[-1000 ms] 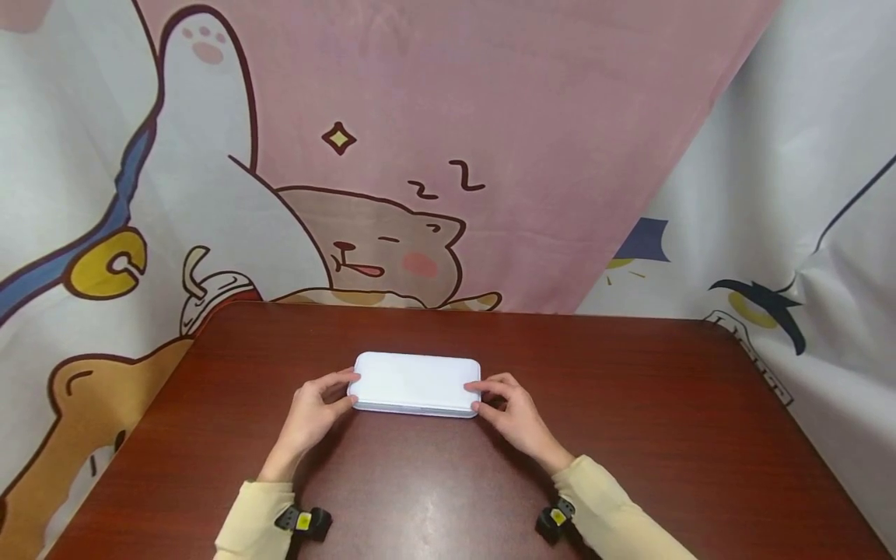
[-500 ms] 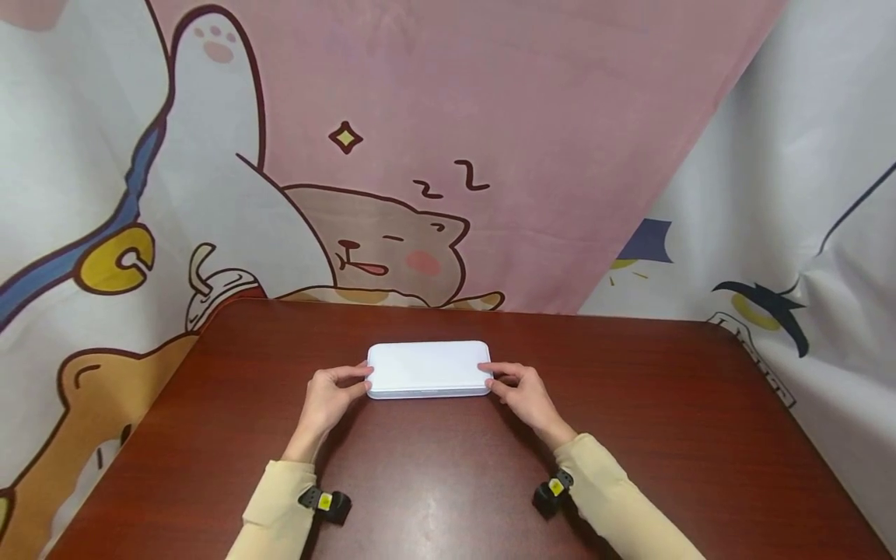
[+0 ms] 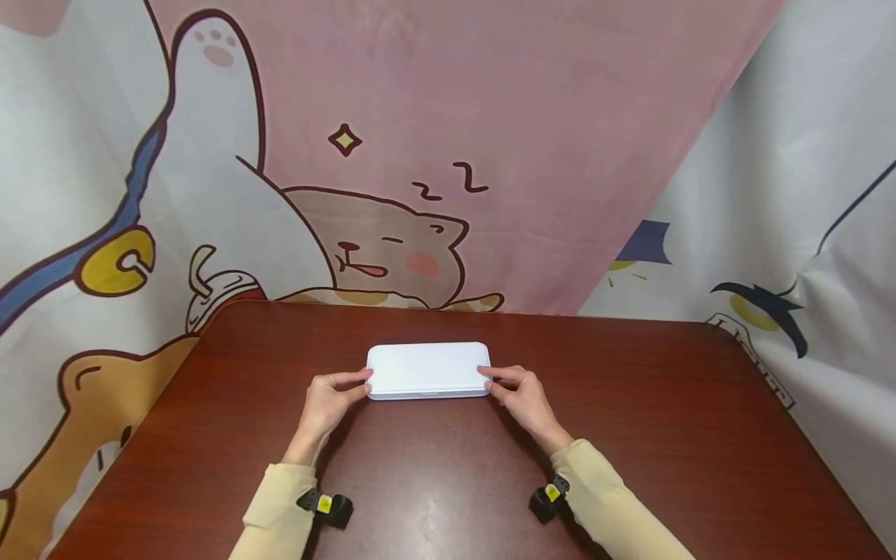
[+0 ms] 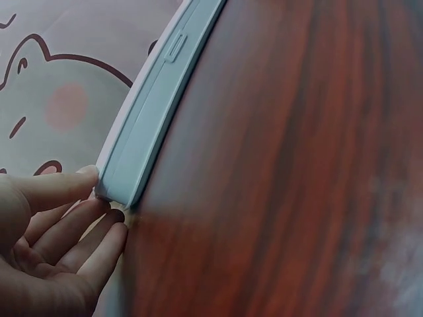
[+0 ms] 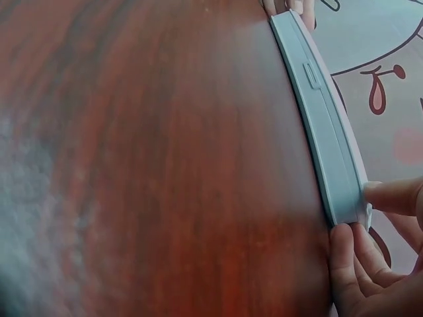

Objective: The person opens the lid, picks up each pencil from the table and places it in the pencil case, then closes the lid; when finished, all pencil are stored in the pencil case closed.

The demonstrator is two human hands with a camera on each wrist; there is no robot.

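A white, flat, long case (image 3: 428, 369) with rounded corners lies on the brown table, its long side facing me. On its front edge a small latch (image 4: 175, 47) shows in the left wrist view, and its lid seam is closed. My left hand (image 3: 325, 406) holds the case's left end between thumb and fingers. At the opposite end, my right hand (image 3: 526, 402) grips it the same way. In the right wrist view the thumb (image 5: 390, 196) presses the lid's edge while the fingers (image 5: 342, 257) meet the case's end.
The dark red-brown wood table (image 3: 427, 482) reaches back to a cloth backdrop (image 3: 532, 155) printed with cartoon animals. Black wrist cameras (image 3: 339, 509) are strapped over pale yellow sleeves (image 3: 276, 505).
Between one second and half a second ago, both hands slid the case slightly away and to the right, turning it straighter. Since then, hands and case have hardly moved.
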